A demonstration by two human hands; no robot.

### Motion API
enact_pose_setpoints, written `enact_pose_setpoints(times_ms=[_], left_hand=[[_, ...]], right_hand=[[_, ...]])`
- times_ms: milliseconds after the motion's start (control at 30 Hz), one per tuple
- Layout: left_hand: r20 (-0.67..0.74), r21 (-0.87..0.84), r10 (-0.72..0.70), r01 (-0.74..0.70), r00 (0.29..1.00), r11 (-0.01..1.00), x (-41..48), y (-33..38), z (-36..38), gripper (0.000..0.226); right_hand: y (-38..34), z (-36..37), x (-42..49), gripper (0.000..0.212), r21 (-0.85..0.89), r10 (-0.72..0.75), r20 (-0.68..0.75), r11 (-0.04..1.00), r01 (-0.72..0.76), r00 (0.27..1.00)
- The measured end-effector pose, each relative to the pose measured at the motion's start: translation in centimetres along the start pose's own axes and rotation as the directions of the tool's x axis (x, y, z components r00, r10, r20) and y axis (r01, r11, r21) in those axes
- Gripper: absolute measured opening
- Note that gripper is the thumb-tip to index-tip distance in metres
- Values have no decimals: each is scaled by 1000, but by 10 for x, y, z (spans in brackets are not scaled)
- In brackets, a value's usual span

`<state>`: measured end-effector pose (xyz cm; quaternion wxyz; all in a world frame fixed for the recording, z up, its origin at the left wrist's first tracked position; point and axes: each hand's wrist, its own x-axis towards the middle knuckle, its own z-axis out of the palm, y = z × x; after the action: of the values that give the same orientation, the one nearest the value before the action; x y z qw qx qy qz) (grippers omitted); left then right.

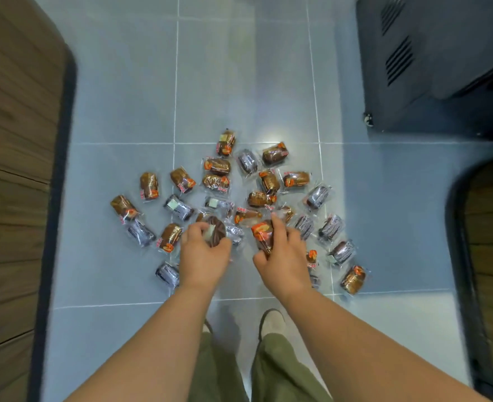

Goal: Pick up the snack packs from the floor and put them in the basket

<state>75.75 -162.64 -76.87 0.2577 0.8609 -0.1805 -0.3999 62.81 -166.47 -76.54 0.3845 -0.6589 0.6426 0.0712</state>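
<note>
Several snack packs [216,166] in clear wrappers lie scattered over the grey tiled floor [123,111], some orange-brown, some dark. My left hand [203,256] grips a dark brown pack [214,230] just above the pile. My right hand [283,256] grips an orange-labelled pack [262,235], fingers curled around it. No basket is in view.
A wooden surface [13,169] with a dark edge runs along the left. A dark cabinet with vents [431,59] stands at the back right. Another wood-topped surface [492,256] sits at the right. My legs and shoes [271,323] stand below the pile.
</note>
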Motion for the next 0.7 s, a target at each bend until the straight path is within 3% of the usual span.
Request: enact_pose_setpoints(times_ms=[233,367,500,700], left_hand=[[-93,-132,166,-177,982,975,-111,132,-90,40],[-142,-222,265,-291,954,931,-176,186,-133,41],[-205,-160,395,-429,895,889,-239,226,-176,41],[-166,12,610,-617,775,787,-314,255,-221,44]], right_hand=[[-71,-147,-99,83,234,-129,-205,956,177,970],[-95,-220,-153,64,352,-123,-359,900,256,925],[-109,-270,-206,58,321,-210,-495,858,402,843],[-117,-314,-285,59,304,-229,-585,827,472,778]])
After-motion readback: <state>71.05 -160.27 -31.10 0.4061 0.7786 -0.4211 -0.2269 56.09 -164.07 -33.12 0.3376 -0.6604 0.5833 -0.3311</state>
